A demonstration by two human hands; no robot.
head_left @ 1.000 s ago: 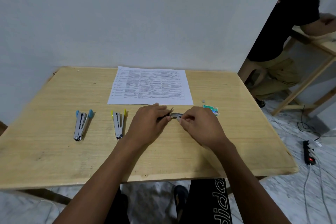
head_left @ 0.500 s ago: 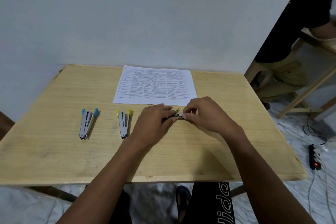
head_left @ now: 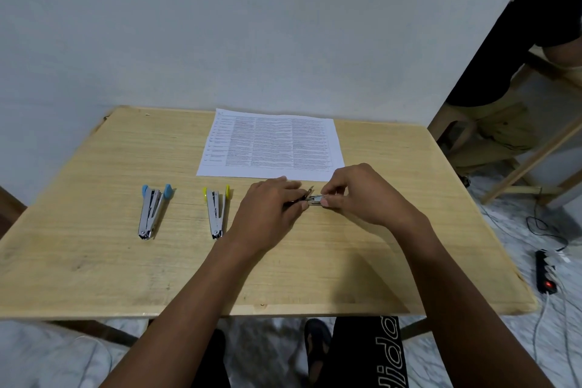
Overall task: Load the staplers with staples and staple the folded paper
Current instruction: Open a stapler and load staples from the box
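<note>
Two hands on one small stapler (head_left: 310, 197), mid-worktop. My left hand (head_left: 271, 208) has its fingers (head_left: 294, 198) curled around the dark rear end; the body is mostly hidden under them. My right hand (head_left: 362, 191) has thumb and forefinger pinched on the metal front end, other fingers tucked. Can't tell whether a staple strip sits between those tips, too small. Stapler lies low over the wooden worktop (head_left: 94, 261), just in front of the near edge of the printed paper (head_left: 274, 142), which lies flat and unfolded against the back edge. Left of my left hand: yellow-tipped stapler (head_left: 216, 211), opened out in a V, lying flat, near my wrist but not touching. Further left, well apart: blue-tipped stapler (head_left: 152, 211), also opened, lying flat. On the floor at right: a black power strip (head_left: 544, 271) with a red light, cables trailing. Another person (head_left: 504, 73) is seated at far right beside a wooden frame.
</note>
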